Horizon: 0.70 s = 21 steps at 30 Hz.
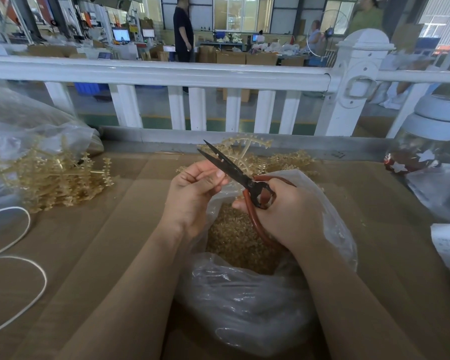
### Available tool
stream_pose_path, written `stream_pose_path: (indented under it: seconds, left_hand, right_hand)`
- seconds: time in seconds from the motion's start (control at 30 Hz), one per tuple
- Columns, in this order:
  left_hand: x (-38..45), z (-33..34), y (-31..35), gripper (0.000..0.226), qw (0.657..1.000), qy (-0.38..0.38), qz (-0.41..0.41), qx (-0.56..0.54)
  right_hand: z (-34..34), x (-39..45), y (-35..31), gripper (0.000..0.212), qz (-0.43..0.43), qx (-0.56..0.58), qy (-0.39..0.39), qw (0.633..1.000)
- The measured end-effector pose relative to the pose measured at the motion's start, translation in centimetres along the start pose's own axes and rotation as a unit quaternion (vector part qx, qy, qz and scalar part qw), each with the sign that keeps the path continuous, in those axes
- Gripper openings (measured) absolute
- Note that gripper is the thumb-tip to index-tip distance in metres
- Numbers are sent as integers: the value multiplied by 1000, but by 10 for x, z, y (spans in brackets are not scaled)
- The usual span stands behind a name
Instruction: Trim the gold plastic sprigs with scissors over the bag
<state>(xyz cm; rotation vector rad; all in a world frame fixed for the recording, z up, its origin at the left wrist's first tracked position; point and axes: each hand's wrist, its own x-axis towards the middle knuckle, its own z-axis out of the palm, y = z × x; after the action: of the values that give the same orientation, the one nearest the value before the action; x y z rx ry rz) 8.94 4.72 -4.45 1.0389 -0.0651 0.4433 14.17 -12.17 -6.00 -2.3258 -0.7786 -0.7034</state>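
My right hand point(289, 211) grips the red-brown handles of black scissors point(226, 165), whose blades stand apart and point up and left. My left hand point(192, 188) pinches a thin gold plastic sprig point(220, 155) between thumb and fingers, and the sprig's small tips sit between the blades. Both hands hover over an open clear plastic bag point(247, 302) that holds a heap of small gold cut pieces point(234, 237). Just behind the scissors rises a curved gold sprig frame point(247, 146).
A pile of gold sprigs point(55, 178) spills from a large clear bag point(24, 126) at the left. More sprigs point(289, 159) lie behind the hands. A white cord point(18, 261) loops at the left edge. A white railing point(218, 74) runs along the cardboard-covered table's back.
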Motion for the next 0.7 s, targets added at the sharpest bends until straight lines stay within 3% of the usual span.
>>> stream_pose_path:
  seconds: [0.37, 0.5, 0.7]
  left_hand:
    - [-2, 3, -1, 9, 998, -1, 30, 49]
    - [-3, 4, -2, 6, 999, -9, 39, 32]
    - [-2, 2, -4, 5, 995, 13, 65, 69]
  right_hand:
    - [-3, 1, -3, 89, 13, -9, -9, 1000]
    - [-2, 2, -1, 71, 11, -18, -6, 1000]
    - [-2, 1, 0, 86, 12, 14, 5, 1000]
